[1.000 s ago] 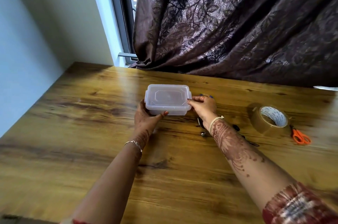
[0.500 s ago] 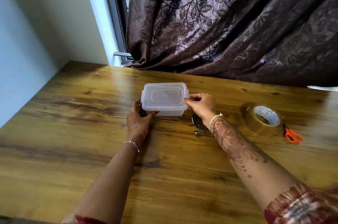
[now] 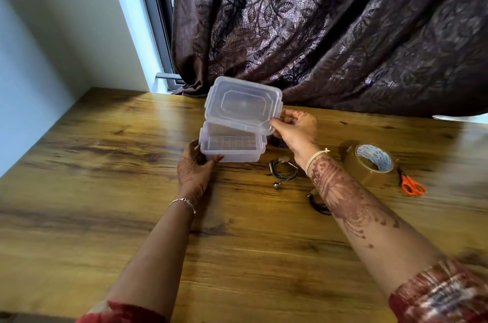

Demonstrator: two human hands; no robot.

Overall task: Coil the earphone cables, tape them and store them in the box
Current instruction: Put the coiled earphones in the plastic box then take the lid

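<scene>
Left hand (image 3: 196, 164): curled round the near left corner of the box (image 3: 232, 150), thumb laid along the front wall, pinning it to the worktop (image 3: 105, 190).
Right hand (image 3: 295, 130): pinching the near right corner of the lid (image 3: 243, 105) between thumb and fingertips.
Lid: raised clear of the front rim, tilted up toward the curtain (image 3: 343, 32); rear-edge contact with the box not determinable.
Box: clear plastic, resting on the worktop between both hands; interior apparently bare, gridded floor visible.
Earphone coil (image 3: 284, 171): dark, wound in a small loop, lying on the worktop just beside the box's near right corner, below the right wrist; one earbud trailing loose toward the near side. Tape on it not discernible.
Second coil (image 3: 318, 204): mostly hidden under the right forearm; only a dark arc showing.
Tape roll (image 3: 356, 164), scissors (image 3: 406, 182): further right, side by side, well apart from the box.
Step judged: opening for storage; coils not yet inside.
Handling, box: judged light, thin-walled, smooth; liable to skid or tip unless held down; best held at a corner.
Handling, coil: judged very light, limp, springy; liable to unwind if lifted by the loose earbud; best pinched across the bundled loop, all turns together.
Risk: trailing earbud catching on the rim or under the lid at closing.
</scene>
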